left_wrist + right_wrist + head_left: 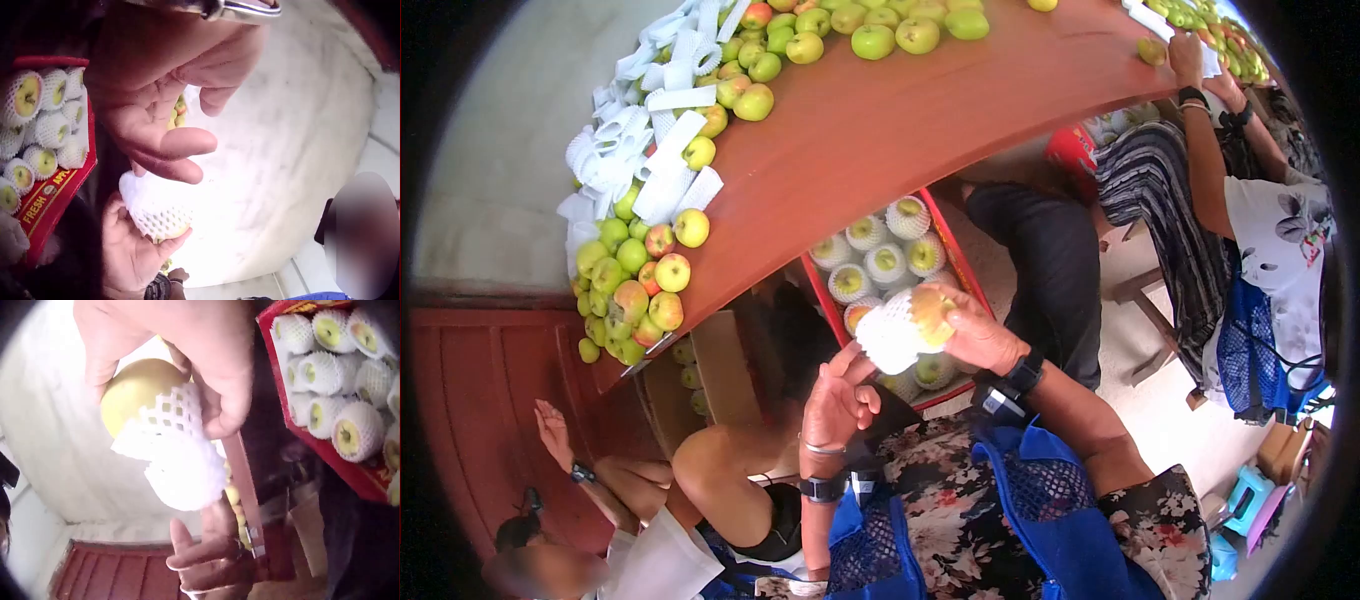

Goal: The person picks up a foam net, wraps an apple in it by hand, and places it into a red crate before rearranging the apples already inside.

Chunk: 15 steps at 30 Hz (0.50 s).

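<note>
My right hand (985, 335) grips a yellow-green apple (137, 394) partly covered by a white foam net sleeve (184, 469). The thumb and fingers are round the fruit's bare end and the sleeve's edge. Toward my left hand (837, 405) the sleeve's loose end sticks out. That hand has loosely bent fingers, with fingertips right at the sleeve's end; in the left wrist view its fingers (187, 144) hang just above the sleeve. Below the held apple stands a red carton (948, 232) of apples in foam nets, lettered in yellow in the left wrist view.
Loose apples (630, 285) and a heap of white foam nets (670, 150) lie along the brown table (850, 130). A brown cardboard box (730, 370) stands under its edge. People sit at left and right; one person's hand (1187, 62) works at the table's far right.
</note>
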### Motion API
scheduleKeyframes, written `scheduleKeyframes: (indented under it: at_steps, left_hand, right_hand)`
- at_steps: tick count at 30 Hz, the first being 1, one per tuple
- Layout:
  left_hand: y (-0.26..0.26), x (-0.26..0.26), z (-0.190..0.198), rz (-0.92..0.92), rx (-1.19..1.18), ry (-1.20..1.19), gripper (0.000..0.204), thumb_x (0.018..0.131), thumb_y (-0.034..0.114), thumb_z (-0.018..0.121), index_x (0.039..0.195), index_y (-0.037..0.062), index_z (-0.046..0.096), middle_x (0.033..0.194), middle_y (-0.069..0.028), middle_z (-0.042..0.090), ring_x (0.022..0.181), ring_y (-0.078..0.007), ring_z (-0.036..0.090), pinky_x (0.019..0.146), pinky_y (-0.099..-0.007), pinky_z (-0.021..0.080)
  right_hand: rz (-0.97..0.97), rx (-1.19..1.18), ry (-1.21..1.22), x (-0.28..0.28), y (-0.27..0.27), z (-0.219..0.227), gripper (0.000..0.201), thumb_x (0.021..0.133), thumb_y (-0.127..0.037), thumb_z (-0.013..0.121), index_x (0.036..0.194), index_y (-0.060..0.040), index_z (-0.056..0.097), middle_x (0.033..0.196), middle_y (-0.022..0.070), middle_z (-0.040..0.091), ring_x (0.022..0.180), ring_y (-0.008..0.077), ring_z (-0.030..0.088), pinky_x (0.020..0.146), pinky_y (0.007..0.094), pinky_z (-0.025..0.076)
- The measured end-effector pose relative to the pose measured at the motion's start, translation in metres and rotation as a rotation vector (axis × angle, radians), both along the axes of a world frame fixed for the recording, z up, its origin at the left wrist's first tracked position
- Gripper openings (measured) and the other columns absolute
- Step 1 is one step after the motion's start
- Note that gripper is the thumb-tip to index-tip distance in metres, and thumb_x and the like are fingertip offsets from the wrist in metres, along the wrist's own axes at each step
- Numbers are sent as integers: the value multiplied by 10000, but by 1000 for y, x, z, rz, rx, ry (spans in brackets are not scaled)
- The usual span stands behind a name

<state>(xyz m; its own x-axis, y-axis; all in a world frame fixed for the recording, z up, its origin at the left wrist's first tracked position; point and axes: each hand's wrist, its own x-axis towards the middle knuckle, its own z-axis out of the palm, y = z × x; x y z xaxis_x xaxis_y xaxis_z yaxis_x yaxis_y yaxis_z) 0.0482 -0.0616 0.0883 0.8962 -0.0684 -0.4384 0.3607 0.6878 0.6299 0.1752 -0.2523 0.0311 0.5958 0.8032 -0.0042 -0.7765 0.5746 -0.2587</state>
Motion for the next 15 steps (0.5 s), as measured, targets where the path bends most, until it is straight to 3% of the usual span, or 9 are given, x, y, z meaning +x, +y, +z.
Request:
scheduleKeyframes:
  at_steps: [3,4,7,8,9,11,12,15]
  left_hand:
    - [0,8,-4,75,285,61,673,855,498,489,1321,57,288,1209,-131,506,853,-187,579,594,-241,463]
    - [-1,11,-7,113,391,100,738,838,491,533,1361,64,237,1217,-116,501,922,-185,570,658,-248,478]
    - [-26,23,-5,184,493,-204,954,725,362,721,1401,83,108,1271,-126,440,1118,-232,482,874,-332,444]
    - [-30,24,-2,163,364,-203,1059,660,159,774,1405,98,23,1326,-149,362,1196,-251,405,958,-368,393]
    - [-39,31,2,161,451,-269,1074,653,149,785,1404,115,19,1350,-164,320,1238,-276,368,1000,-400,354]
    - [-39,35,5,149,389,-88,1076,643,159,797,1405,123,38,1346,-156,326,1233,-266,370,1006,-402,347]
    - [-41,35,5,157,367,-108,1062,646,153,795,1404,118,53,1345,-152,329,1230,-263,374,1003,-399,352]
    - [-47,38,3,169,358,-184,996,666,136,778,1400,120,106,1335,-136,351,1218,-261,392,988,-395,375]
  right_hand:
    - [-24,-162,-196,2,-4,6,469,799,-51,611,1225,-59,416,1139,77,544,1080,169,521,930,321,430]
    - [-26,-417,-330,1,-2,16,581,743,-6,656,1254,-64,386,1123,74,543,1077,158,511,927,299,425]
    - [-104,-456,-536,-5,1,49,725,696,-5,710,1313,-67,335,1164,69,507,1104,161,493,965,322,389]
    - [-139,-483,-660,-6,4,45,819,635,-63,781,1317,-56,328,1198,94,489,1109,165,484,961,316,385]
    - [-205,-594,-783,-7,5,45,819,624,-87,790,1307,-55,340,1195,96,493,1106,171,486,952,316,391]
    - [-340,-815,-1030,-6,4,52,821,603,-133,810,1287,-52,363,1188,101,502,1101,182,490,932,315,404]
    - [-311,-809,-984,-6,4,45,835,595,-192,815,1285,-47,368,1195,132,499,1113,226,492,940,330,396]
    - [-284,-881,-1192,-6,-1,52,814,623,-212,794,1292,-46,360,1214,151,487,1123,253,491,950,338,386]
